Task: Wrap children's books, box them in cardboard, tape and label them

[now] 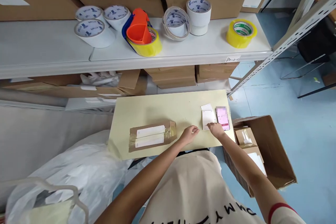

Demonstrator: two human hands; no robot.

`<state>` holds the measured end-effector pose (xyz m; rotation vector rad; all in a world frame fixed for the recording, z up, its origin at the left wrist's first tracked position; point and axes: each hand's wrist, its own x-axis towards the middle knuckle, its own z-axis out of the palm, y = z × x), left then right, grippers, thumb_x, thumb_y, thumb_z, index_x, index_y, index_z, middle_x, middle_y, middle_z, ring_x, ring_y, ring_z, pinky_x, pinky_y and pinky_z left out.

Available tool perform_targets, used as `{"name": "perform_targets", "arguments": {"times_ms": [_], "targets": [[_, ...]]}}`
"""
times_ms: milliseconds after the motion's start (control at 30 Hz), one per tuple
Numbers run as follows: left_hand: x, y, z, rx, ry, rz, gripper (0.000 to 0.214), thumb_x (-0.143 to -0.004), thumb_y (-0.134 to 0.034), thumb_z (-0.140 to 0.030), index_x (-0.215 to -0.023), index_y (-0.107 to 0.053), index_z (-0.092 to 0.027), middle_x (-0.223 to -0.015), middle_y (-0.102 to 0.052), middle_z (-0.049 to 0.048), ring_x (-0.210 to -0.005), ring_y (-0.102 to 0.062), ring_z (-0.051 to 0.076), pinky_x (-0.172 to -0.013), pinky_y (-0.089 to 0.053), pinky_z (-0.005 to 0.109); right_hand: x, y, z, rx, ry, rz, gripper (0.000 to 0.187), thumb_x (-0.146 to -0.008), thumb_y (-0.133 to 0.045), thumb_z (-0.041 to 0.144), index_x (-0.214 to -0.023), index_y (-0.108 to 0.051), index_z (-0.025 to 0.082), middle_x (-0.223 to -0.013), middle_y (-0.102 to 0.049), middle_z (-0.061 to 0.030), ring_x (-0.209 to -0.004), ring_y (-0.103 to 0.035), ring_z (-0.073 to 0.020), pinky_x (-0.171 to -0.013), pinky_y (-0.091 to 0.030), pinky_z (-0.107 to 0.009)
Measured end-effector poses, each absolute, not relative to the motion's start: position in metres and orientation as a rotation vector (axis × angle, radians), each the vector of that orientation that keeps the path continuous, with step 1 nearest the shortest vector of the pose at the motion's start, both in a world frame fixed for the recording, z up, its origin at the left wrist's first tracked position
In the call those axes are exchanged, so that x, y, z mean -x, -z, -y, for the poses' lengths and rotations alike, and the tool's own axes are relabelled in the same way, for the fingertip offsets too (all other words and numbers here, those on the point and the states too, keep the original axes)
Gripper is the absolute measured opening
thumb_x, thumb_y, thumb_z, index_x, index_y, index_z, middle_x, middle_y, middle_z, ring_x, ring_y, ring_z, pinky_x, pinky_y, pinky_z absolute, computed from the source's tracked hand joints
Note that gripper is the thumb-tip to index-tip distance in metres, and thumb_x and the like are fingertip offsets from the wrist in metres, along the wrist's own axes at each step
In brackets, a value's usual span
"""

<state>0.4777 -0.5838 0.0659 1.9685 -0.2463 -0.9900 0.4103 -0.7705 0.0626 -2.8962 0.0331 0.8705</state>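
My right hand is closed at the lower edge of a white paper slip, its fingertips pinched on the paper. Another small white piece sticks out at the slip's top. Just right of it lies a phone with a lit pink screen. My left hand hovers over the table with curled fingers; what they hold, if anything, is too small to make out. To its left lies a flat brown carton wrapped in clear tape, with two white labels on it.
The pale yellow table stands below a grey shelf bearing white tape rolls, yellow tape and an orange tape dispenser. An open box with small cartons is at right. White plastic bags bulge at left.
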Motion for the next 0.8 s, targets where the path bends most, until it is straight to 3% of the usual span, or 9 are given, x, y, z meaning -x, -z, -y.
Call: {"name": "perform_targets", "arguments": {"times_ms": [233, 400, 500, 633, 733, 767, 800], "targets": [[-0.480, -0.069, 0.607, -1.778, 1.103, 0.011, 0.045, -0.081, -0.053, -0.060, -0.093, -0.065, -0.018, -0.103, -0.073, 0.0101, -0.089, -0.070, 0.023, -0.074, -0.051, 0.032, -0.405, -0.080, 0.769, 2.903, -0.667, -0.041, 0.026, -0.099, -0.047, 0.034, -0.099, -0.066, 0.016, -0.096, -0.073, -0.0135, -0.092, -0.068, -0.0214, -0.065, -0.044, -0.025], [-0.479, -0.075, 0.616, -1.633, 1.086, -0.172, 0.042, -0.070, -0.067, -0.059, -0.080, -0.063, -0.018, -0.096, -0.072, 0.0090, -0.094, -0.067, 0.024, -0.073, -0.049, 0.030, -0.389, -0.076, 0.760, 2.855, -0.324, -0.029, 0.024, -0.098, -0.044, 0.014, -0.103, -0.067, 0.019, -0.100, -0.073, -0.0096, -0.089, -0.067, -0.0187, -0.070, -0.044, -0.025], [-0.477, -0.075, 0.619, -1.560, 1.109, -0.205, 0.043, -0.066, -0.072, -0.057, -0.079, -0.063, -0.017, -0.086, -0.071, 0.0066, -0.081, -0.068, 0.020, -0.070, -0.049, 0.030, -0.380, -0.068, 0.754, 2.809, -0.228, -0.007, 0.028, -0.095, -0.044, 0.009, -0.103, -0.068, 0.020, -0.098, -0.073, -0.0083, -0.088, -0.066, -0.0190, -0.072, -0.045, -0.026], [-0.472, -0.072, 0.619, -1.519, 1.082, -0.219, 0.041, -0.056, -0.081, -0.046, -0.076, -0.062, -0.016, -0.072, -0.068, 0.0033, -0.066, -0.063, 0.014, -0.064, -0.047, 0.028, -0.374, -0.063, 0.748, 2.785, -0.163, 0.012, 0.028, -0.094, -0.042, 0.010, -0.087, -0.067, 0.019, -0.081, -0.069, -0.0082, -0.081, -0.062, -0.0204, -0.072, -0.047, -0.029], [-0.469, -0.070, 0.616, -1.533, 1.017, -0.195, 0.040, -0.056, -0.081, -0.044, -0.079, -0.063, -0.016, -0.071, -0.068, 0.0023, -0.063, -0.060, 0.013, -0.059, -0.044, 0.026, -0.370, -0.067, 0.747, 2.696, -0.012, -0.010, 0.017, -0.094, -0.049, 0.023, -0.096, -0.065, 0.020, -0.099, -0.068, -0.0114, -0.098, -0.060, -0.0246, -0.090, -0.047, -0.038], [-0.469, -0.069, 0.615, -1.539, 0.995, -0.184, 0.040, -0.057, -0.079, -0.045, -0.079, -0.063, -0.017, -0.071, -0.068, 0.0022, -0.062, -0.059, 0.013, -0.059, -0.043, 0.025, -0.369, -0.069, 0.746, 2.641, 0.073, -0.085, 0.021, -0.092, -0.054, 0.031, -0.107, -0.063, 0.019, -0.112, -0.065, -0.0138, -0.108, -0.058, -0.0273, -0.096, -0.045, -0.042], [-0.468, -0.069, 0.613, -1.544, 0.977, -0.172, 0.040, -0.059, -0.078, -0.047, -0.079, -0.062, -0.017, -0.071, -0.068, 0.0022, -0.062, -0.059, 0.013, -0.058, -0.043, 0.025, -0.368, -0.070, 0.746, 2.569, 0.162, -0.202, 0.036, -0.089, -0.059, 0.040, -0.117, -0.059, 0.018, -0.122, -0.060, -0.0164, -0.115, -0.054, -0.0299, -0.100, -0.043, -0.045]]}}
